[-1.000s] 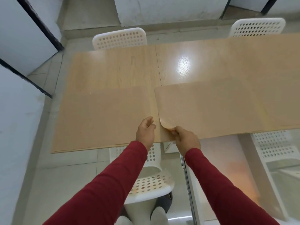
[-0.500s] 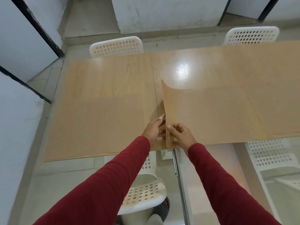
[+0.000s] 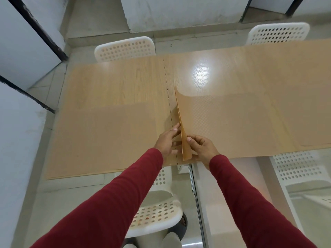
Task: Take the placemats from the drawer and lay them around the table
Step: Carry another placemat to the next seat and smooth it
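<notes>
A tan placemat [image 3: 114, 133] lies flat on the left half of the wooden table [image 3: 125, 81]. To its right lies another tan placemat [image 3: 229, 122], its left edge lifted upright and showing a dotted underside. My right hand [image 3: 201, 148] pinches that raised edge near the table's front. My left hand [image 3: 167, 141] is just left of the raised edge, fingers stretched out and touching it low down. A further mat [image 3: 311, 126] lies at the far right, cut off by the frame.
Two white perforated chairs [image 3: 125, 49] [image 3: 277, 34] stand at the table's far side, two more [image 3: 155, 212] [image 3: 300, 169] at the near side. A metal rail [image 3: 192, 178] runs down from the table's front edge. Walls close in on the left.
The right mat's left edge went from a lifted corner to a whole raised edge and stands about the same as half a second ago. My left hand came to touch it.
</notes>
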